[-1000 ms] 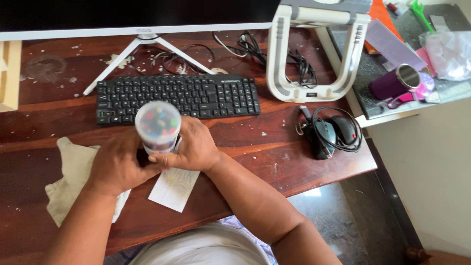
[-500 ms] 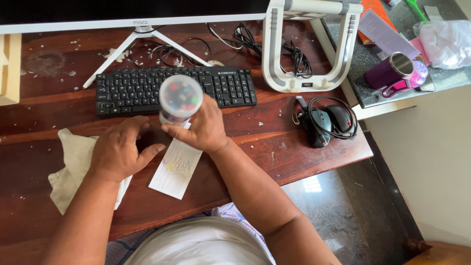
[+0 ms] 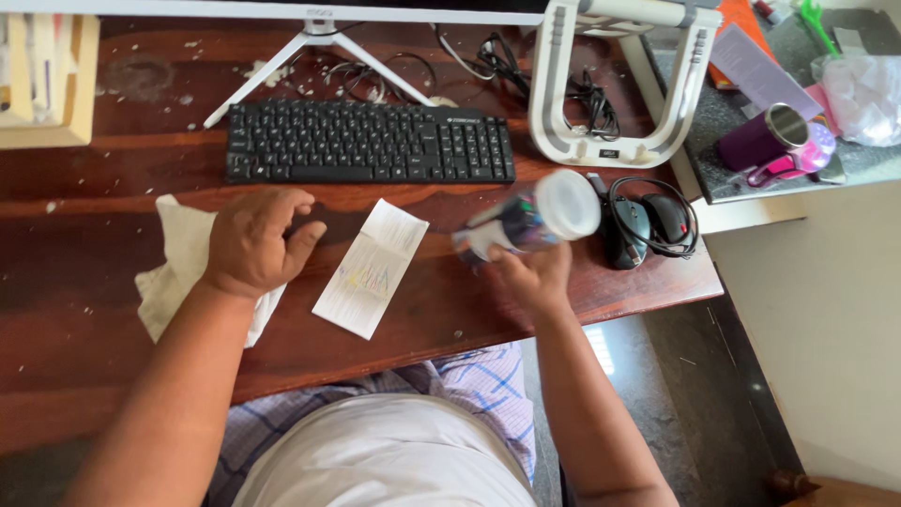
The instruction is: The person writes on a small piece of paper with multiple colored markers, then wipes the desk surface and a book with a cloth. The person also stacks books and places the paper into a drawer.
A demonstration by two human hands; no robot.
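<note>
- The right hand (image 3: 530, 277) has swung one clear jar (image 3: 530, 221) from mid-tabletop toward the right edge, tilted, fingers wrapped round it.
- The left hand (image 3: 255, 239) rests spread beside one cloth (image 3: 178, 272) and one paper slip (image 3: 371, 268).
- One keyboard (image 3: 371, 141), two mice (image 3: 648, 225).

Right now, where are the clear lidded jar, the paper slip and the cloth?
Clear lidded jar (image 3: 530, 219), head view, on its side wall.
Paper slip (image 3: 372, 268), head view, its middle.
Cloth (image 3: 178, 263), head view, its bare left part.

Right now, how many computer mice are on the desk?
2. A grey mouse and a black mouse lie side by side at the desk's right end, wrapped in cables, beside the tilted container the right hand holds.
</note>
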